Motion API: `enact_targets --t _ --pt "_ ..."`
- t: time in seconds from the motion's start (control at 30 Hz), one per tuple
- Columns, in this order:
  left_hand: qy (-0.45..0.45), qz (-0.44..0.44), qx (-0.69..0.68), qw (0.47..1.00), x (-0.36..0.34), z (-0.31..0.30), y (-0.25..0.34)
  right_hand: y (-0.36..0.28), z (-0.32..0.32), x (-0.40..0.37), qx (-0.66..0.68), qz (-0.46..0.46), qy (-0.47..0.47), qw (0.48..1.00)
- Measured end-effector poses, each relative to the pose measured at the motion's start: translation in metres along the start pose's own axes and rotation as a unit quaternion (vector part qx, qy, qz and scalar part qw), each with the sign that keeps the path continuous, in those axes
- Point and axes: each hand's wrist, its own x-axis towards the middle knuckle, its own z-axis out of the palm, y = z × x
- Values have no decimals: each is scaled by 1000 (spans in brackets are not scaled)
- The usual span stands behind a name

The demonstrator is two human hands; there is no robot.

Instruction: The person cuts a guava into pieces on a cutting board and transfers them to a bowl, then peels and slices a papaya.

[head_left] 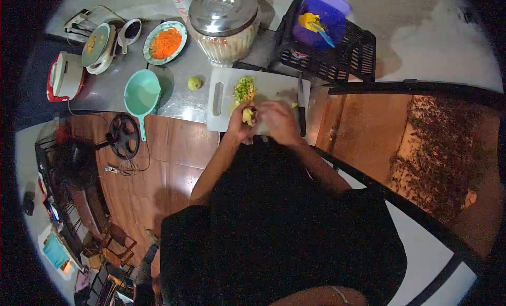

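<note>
I saw the left hand (238,122) gripping a yellowish piece (247,116) over the cutting board (275,86), long axis pointing away from the body. The right hand (279,121), curled, touched its far side; whether it held anything, I couldn't tell. The knife (301,108) lay just outside it.

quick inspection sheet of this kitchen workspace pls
surface: metal counter, crowded along the back
job's things: yellowish piece held over the white cutting board; chopped green pile on the board; knife lying at its right edge
clutter: teal strainer, small green fruit, plate of grated carrot, lidded glass jar, black crate holding a purple tub
hands: left hand in a closed grip on the yellowish piece; right hand against it, grip unclear
cables: thin cord on the floor beside what looks like a fan
surroundings: wooden floor below the counter
</note>
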Motion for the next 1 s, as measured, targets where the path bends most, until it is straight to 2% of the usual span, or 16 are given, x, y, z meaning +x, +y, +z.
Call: enact_targets --t 0.03,0.1,0.17,0.27,0.4,0.47,0.5,0.53,0.6,0.7,0.77,0.83,0.87,0.9,0.93,1.0 --pt "-36 -14 5 999 -3 -2 11 15 -2 -2 -40 30 64 997" --pt "-115 -7 10 993 -4 -15 28 57 -11 -11 -236 127 -5 963" --pt "-85 -6 2 996 -19 -6 48 106 3 -30 -318 143 -6 937" --pt "-50 11 5 999 -33 -10 81 124 11 -44 -311 85 -21 946" --pt "-63 44 -4 997 -44 -21 126 135 23 -39 -334 107 -31 936" --pt "-97 70 -29 992 -47 -32 147 133 27 -37 -277 80 12 957" --pt "-97 80 -30 992 -51 -36 158 138 30 -43 -187 49 71 979" --pt "-78 94 -31 992 -55 -39 168 132 29 -38 -184 41 70 980" --pt "-61 112 -37 991 -60 -49 185 125 24 -33 -339 118 0 933" --pt "-56 166 -71 982 -59 -81 221 140 27 -28 -340 129 19 932" --pt "1 206 -63 977 -62 -97 248 132 30 -16 -371 127 32 919" --pt "66 251 -48 965 -55 -118 273 92 39 10 -159 354 78 918" --pt "112 272 -35 955 -55 -123 284 86 54 17 -159 352 79 919" --pt "170 307 5 937 -50 -133 292 83 72 24 -86 274 120 950" --pt "170 307 5 937 -45 -143 299 76 92 32 -11 192 160 968" --pt "265 342 74 898 -34 -161 314 44 135 61 174 218 148 949"
